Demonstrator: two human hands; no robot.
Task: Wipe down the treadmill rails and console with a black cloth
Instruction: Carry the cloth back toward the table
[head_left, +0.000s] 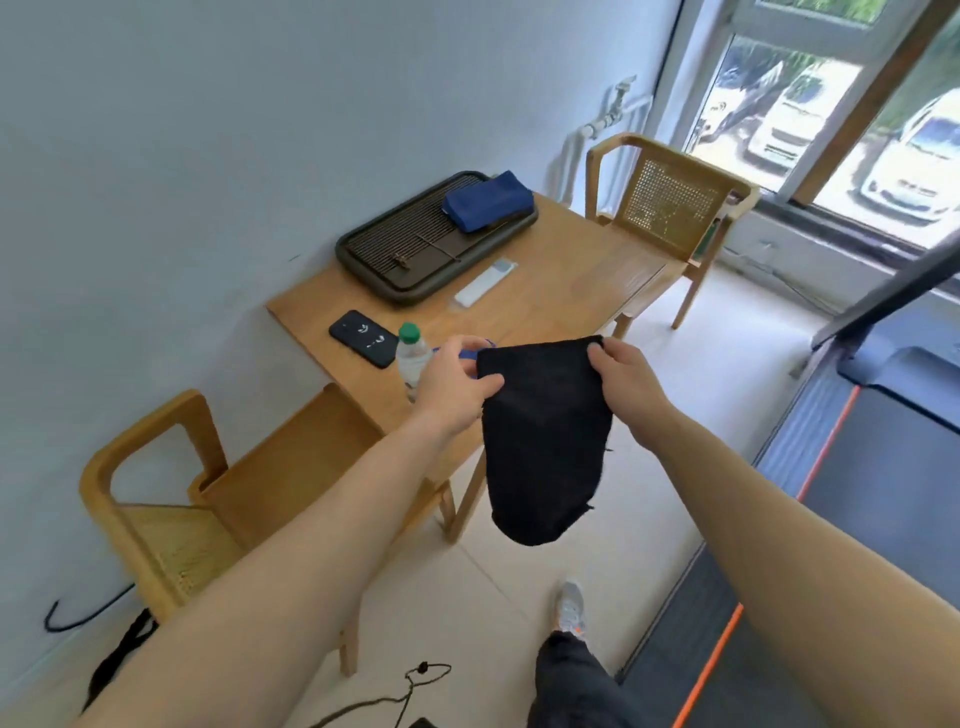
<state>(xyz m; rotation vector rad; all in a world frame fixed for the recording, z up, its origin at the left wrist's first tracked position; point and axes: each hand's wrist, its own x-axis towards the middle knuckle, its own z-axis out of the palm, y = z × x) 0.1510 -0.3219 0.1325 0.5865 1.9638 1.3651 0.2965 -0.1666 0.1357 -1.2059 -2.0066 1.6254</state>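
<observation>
A black cloth (545, 441) hangs in the air in front of me, above the near corner of a wooden table (561, 280). My left hand (452, 379) pinches its upper left corner and my right hand (621, 374) pinches its upper right corner, so the cloth droops down between them. The treadmill (857, 467) lies at the right, a dark deck with an orange stripe along its side rail (826, 452). One dark upright bar (893, 296) rises from it. The console is out of view.
On the table lie a dark slatted tray (410, 260) with a blue pouch (488, 200), a white remote (483, 283), a black phone (363, 338) and a green-capped water bottle (413, 358). Wooden chairs stand at the left (171, 499) and far end (670, 202). Cables trail on the floor.
</observation>
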